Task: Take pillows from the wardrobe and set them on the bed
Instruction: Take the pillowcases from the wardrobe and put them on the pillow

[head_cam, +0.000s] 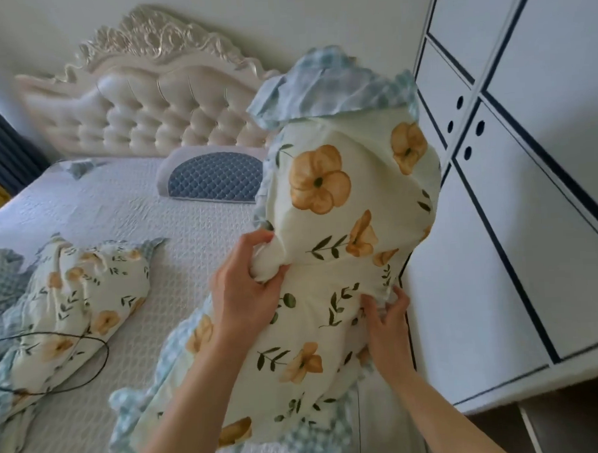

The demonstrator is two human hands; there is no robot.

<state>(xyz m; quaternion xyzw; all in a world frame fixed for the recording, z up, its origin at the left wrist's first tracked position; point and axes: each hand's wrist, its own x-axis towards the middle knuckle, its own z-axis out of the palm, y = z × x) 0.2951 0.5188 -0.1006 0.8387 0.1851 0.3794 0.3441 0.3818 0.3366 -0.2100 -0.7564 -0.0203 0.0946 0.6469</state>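
Both hands hold a floral pillow [332, 231] upright above the bed [136, 213], beside the closed wardrobe [515, 189]. The left hand [245, 290] pinches bunched fabric; the right hand [387, 321] presses, fingers curled, on its lower edge. A second pillow [71, 301] lies on the bed.

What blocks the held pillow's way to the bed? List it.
Nothing visible does. Both hands, left and right, grip the floral pillow over the bed; the mattress below is bare, with another floral pillow lying off to the left.
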